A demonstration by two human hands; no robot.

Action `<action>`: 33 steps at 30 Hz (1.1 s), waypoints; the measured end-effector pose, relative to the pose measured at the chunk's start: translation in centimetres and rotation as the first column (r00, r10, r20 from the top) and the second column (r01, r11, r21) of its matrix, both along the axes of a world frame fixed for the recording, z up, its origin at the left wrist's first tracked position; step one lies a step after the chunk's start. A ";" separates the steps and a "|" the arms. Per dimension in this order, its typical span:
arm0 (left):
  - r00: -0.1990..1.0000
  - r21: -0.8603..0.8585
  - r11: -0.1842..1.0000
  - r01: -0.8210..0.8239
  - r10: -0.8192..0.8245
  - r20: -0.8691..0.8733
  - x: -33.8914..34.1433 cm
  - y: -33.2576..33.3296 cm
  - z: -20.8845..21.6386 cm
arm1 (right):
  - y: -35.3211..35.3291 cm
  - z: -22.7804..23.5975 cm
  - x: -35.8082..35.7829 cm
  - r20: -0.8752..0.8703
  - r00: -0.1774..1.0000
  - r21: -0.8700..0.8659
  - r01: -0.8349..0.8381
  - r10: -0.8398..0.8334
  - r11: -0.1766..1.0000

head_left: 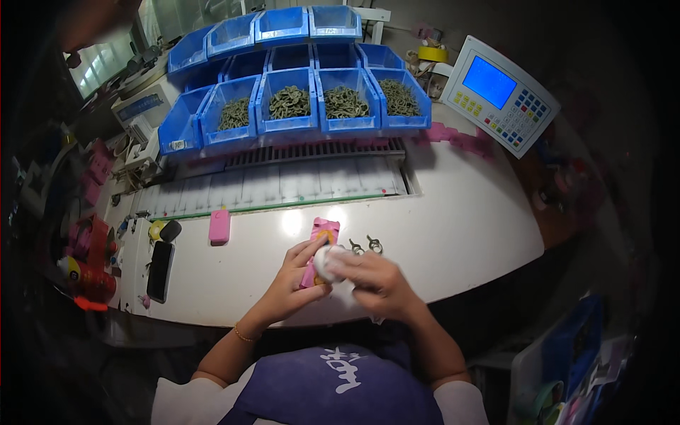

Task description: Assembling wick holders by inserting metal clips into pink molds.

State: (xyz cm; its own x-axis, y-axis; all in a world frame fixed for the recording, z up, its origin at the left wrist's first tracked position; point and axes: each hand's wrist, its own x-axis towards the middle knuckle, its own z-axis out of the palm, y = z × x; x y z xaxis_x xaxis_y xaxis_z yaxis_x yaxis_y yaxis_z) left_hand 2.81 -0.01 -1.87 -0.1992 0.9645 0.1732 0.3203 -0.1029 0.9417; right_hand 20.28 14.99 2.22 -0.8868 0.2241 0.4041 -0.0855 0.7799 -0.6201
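My left hand point(292, 280) rests with spread fingers on a pink slab point(325, 224), thumb along its near end and fingers along its left side, holding it on the white tabletop. Orange-yellow patches show on the slab's face. My right hand point(375, 282) is closed round a white rounded pad point(326, 263), smeared by motion, which lies over the slab's middle and hides it. Just beyond my right hand lie two small dark metal pieces with rings, one point(356, 246) beside the other point(375, 245). A second pink block point(219, 227) lies farther left on the table.
Blue bins point(292, 122) stand tiered at the back, several holding small greenish metal parts. Before them runs a long white panel point(283, 185). A control panel point(499, 95) with a blue screen stands at the right. A black phone point(161, 272) lies at the left, near a red bottle point(95, 281).
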 end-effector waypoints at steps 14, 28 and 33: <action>0.987 -0.024 0.998 -0.050 0.053 0.150 1.1 -1.3 2.1 | 1.1 -0.9 -1.4 0.023 1.000 0.306 0.008 -0.015 0.952; 0.945 -0.077 0.995 -0.062 0.083 0.315 2.0 -2.1 0.6 | -2.4 -4.2 0.3 0.100 0.995 -0.532 0.078 -0.029 0.843; 0.839 -0.076 0.960 -0.268 0.272 0.471 3.3 -1.6 -0.1 | -4.5 -4.6 -1.7 -0.062 0.966 -0.481 0.190 -0.250 0.856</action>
State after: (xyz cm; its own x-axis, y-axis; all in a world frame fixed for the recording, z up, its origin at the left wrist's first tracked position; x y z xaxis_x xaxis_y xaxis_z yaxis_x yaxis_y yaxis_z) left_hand 6.09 -1.59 -1.98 -0.5077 0.8614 -0.0152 -0.1490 -0.0704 0.9863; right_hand 18.55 10.49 -2.38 -0.7442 0.5964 0.3007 -0.0419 0.4077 -0.9122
